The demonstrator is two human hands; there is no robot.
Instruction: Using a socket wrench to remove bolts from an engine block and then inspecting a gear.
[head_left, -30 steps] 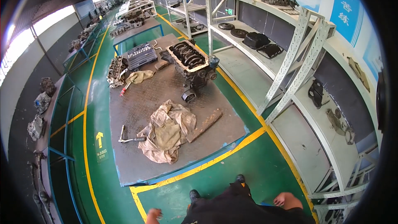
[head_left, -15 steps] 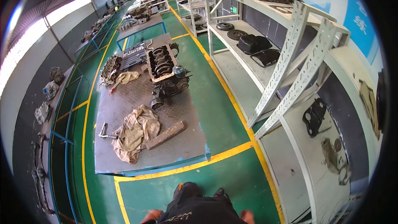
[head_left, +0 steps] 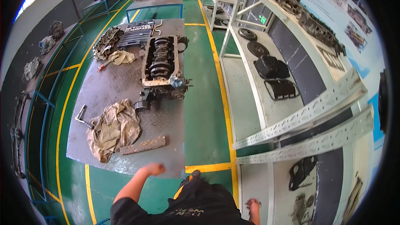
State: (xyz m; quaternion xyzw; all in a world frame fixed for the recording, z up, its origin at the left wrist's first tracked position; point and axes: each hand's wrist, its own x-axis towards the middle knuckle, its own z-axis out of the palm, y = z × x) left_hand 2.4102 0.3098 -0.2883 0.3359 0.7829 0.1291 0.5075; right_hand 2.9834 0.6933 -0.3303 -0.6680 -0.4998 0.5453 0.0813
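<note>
Person standing at the near edge of a metal floor plate (head_left: 125,87) that carries a stripped engine block (head_left: 160,64).

The left hand (head_left: 153,169) hangs over the plate's near edge, fingers curled loosely and holding nothing, nearest a flat rusty bar (head_left: 143,145) and a crumpled tan cloth (head_left: 112,128). The right hand (head_left: 253,205) sits low by the shelving rack (head_left: 300,121), half cut off at the bottom edge; whether it is loose or clenched cannot be told. The engine block lies well ahead of both hands on the plate, crankshaft side up, its lower end a dark tangle that is hard to make out. A wrench-like tool (head_left: 81,116) lies just left of the cloth, partly tucked under it. Dark covers and discs (head_left: 271,67) rest on the shelf; the parts on the lowest shelf are blurred by the lens rim.
</note>
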